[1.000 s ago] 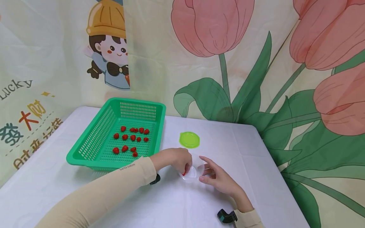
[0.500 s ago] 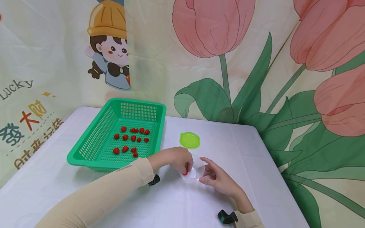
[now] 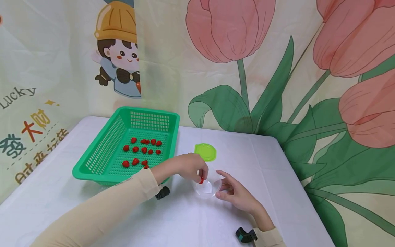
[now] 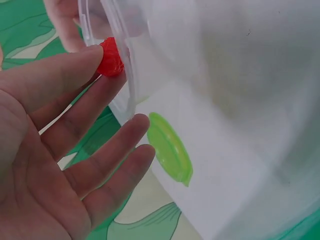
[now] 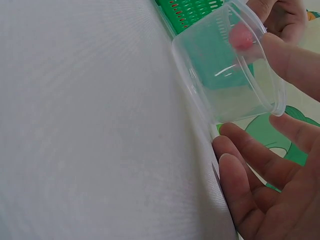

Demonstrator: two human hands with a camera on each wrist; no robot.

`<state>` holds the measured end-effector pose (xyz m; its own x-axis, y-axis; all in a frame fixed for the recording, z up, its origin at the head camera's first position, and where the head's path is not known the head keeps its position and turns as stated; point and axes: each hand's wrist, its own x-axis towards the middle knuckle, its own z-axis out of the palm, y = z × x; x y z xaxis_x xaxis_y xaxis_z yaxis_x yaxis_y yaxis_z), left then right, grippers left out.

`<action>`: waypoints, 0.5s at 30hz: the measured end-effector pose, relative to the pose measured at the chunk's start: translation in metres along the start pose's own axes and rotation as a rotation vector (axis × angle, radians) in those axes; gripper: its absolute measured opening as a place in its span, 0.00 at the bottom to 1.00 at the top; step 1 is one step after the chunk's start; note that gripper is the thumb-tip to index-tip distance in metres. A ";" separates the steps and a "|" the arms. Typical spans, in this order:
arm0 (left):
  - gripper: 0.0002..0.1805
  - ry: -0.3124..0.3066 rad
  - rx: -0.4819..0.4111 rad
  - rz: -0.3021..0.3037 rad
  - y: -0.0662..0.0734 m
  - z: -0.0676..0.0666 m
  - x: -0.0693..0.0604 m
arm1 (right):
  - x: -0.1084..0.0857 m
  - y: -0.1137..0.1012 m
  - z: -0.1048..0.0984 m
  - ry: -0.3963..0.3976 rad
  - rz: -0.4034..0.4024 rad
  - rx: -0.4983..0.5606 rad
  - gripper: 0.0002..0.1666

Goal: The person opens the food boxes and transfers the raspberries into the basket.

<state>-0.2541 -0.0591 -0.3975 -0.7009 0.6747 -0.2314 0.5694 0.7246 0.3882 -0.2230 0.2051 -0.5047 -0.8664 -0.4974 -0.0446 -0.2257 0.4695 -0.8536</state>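
Observation:
My left hand (image 3: 192, 167) pinches a red raspberry (image 4: 111, 59) between thumb and fingers, its other fingers spread. The raspberry is at the mouth of a clear plastic cup (image 3: 207, 191), just inside the rim as seen through the wall in the right wrist view. My right hand (image 3: 237, 192) holds the cup from the right, thumb and index finger at opposite sides of the rim. The cup (image 5: 215, 75) stands on the table. Several more raspberries (image 3: 144, 150) lie in a green perforated basket (image 3: 176, 137) on the left; my left wrist partly covers its near right corner.
A lime-green lid (image 3: 205, 152) lies on the white-covered table (image 3: 265, 161) just behind the cup. Behind the table hangs a printed cloth (image 3: 163, 61) with tulips and a cartoon figure. Each wrist wears a black device (image 3: 246, 235).
My left hand has risen a little from low in the cup toward its rim, with the raspberry still pinched. My right hand and the cup have stayed in place.

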 end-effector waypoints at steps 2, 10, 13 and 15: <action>0.04 0.015 -0.006 0.002 0.000 -0.004 -0.003 | 0.000 0.000 0.000 0.000 -0.004 0.000 0.48; 0.05 0.068 -0.033 0.056 -0.003 -0.019 -0.021 | 0.000 0.001 0.000 0.002 0.004 -0.013 0.49; 0.05 0.092 -0.054 0.090 -0.003 -0.027 -0.031 | 0.001 0.001 0.001 0.005 0.005 -0.015 0.48; 0.06 0.107 -0.069 0.110 -0.003 -0.034 -0.038 | 0.001 0.001 0.001 0.006 0.005 -0.016 0.48</action>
<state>-0.2435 -0.0919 -0.3600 -0.6797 0.7281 -0.0888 0.6169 0.6330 0.4676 -0.2236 0.2046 -0.5059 -0.8702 -0.4906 -0.0456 -0.2285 0.4839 -0.8448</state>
